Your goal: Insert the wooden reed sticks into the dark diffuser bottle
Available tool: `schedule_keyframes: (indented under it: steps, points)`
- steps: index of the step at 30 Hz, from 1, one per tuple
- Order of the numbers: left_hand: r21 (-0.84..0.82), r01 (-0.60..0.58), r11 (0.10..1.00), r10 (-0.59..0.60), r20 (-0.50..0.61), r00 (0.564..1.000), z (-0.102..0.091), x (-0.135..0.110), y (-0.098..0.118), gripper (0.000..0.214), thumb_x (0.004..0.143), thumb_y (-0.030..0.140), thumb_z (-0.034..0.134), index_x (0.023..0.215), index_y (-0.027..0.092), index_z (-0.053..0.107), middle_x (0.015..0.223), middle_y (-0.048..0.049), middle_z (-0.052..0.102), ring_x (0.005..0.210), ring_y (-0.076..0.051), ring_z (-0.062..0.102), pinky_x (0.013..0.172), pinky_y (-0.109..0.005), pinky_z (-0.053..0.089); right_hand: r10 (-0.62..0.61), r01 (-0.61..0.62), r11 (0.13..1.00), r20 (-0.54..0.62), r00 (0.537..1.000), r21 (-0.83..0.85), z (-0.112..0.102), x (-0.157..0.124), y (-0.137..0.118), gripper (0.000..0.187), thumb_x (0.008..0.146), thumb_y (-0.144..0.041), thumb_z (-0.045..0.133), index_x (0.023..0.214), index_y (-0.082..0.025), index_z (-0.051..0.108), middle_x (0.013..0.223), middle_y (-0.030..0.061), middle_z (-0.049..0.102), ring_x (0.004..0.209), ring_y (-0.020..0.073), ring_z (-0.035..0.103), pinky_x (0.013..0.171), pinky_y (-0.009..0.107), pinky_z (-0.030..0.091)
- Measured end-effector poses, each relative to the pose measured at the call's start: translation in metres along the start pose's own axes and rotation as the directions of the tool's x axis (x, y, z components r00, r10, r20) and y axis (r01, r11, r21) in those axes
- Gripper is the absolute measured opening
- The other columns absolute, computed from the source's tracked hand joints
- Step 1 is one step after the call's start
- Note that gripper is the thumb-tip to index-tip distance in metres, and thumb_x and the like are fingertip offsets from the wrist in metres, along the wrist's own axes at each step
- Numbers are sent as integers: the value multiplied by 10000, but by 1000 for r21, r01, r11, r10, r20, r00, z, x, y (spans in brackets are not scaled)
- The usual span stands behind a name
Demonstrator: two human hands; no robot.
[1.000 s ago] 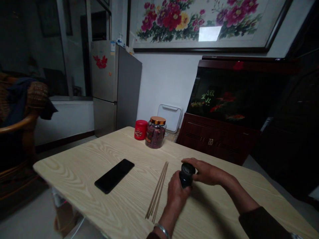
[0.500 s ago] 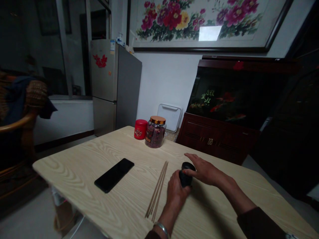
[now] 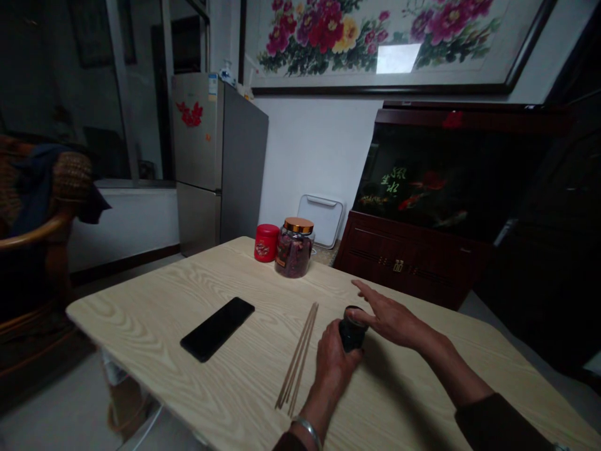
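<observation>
My left hand (image 3: 333, 366) is wrapped around a small dark cylindrical container (image 3: 352, 333) standing on the pale wood-grain table (image 3: 141, 319), and its lower part is hidden by my fingers. My right hand (image 3: 389, 319) is spread flat with the fingers extended, just over the container's black top. I cannot tell whether it touches the top. Several thin wooden sticks (image 3: 298, 357) lie just left of my left hand. A black smartphone (image 3: 216, 329) lies face-up further left.
A red tin (image 3: 267, 243) and a gold-lidded glass jar of dried red flowers (image 3: 294, 247) stand at the table's far edge. Behind are a steel fridge (image 3: 218, 163), a lit fish tank (image 3: 446, 175) on a dark wooden cabinet (image 3: 404, 263), and a wicker chair (image 3: 42, 213).
My right hand has let go of the container's top, and its fingers have opened and straightened. My left hand still holds the container.
</observation>
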State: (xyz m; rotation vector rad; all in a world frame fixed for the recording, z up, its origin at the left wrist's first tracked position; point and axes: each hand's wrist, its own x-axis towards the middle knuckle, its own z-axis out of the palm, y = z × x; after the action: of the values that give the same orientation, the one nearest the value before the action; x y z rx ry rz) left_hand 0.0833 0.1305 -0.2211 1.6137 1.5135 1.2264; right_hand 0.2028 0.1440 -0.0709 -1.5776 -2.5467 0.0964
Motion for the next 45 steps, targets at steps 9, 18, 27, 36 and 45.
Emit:
schedule_keyframes:
  steps: [9, 18, 27, 36, 45]
  points:
    - [-14, -24, 1000, 24, -12, 1000, 3, 0, -5, 529, 655, 312, 708, 1136, 219, 506, 1097, -44, 624, 1016, -214, 582, 826, -259, 421, 218, -223, 975, -122, 968, -23, 3, 0, 2, 756, 848, -671, 391, 1407, -162, 387, 1112, 192, 669, 1085, 361, 602, 900, 495, 419]
    - [-12, -19, 1000, 19, 7, 1000, -1, 2, 2, 454, 687, 330, 682, 1098, 203, 534, 1053, -54, 638, 980, -224, 597, 784, -273, 437, -79, 95, 964, -72, 994, 248, 28, -6, 11, 410, 815, -294, 571, 1214, -198, 552, 1120, 93, 611, 1007, 222, 575, 904, 347, 425]
    - [-34, 23, 999, -21, 51, 998, -4, -1, 10, 479, 713, 293, 674, 1159, 203, 525, 1111, -62, 647, 1038, -225, 593, 839, -266, 433, -36, 84, 957, -174, 984, 277, 42, -9, 10, 379, 810, -293, 586, 1178, -204, 564, 1102, 84, 592, 1032, 223, 561, 920, 347, 419]
    - [212, -50, 976, 38, 62, 997, -25, -37, 7, 529, 738, 212, 624, 1243, 130, 489, 1306, -179, 525, 1244, -273, 460, 999, -319, 337, 499, -81, 657, -351, 792, 750, 106, -59, 22, 382, 865, -585, 425, 756, -236, 538, 741, 28, 565, 708, 217, 557, 657, 343, 454]
    - [-3, -10, 1000, 11, 337, 941, -53, -45, 45, 537, 828, 643, 429, 533, 196, 404, 530, 4, 435, 556, -151, 451, 547, -272, 259, 386, -206, 195, 118, 915, 959, 106, -70, 11, 648, 756, -820, 343, 504, -224, 336, 394, -72, 286, 342, 66, 210, 371, 220, 104]
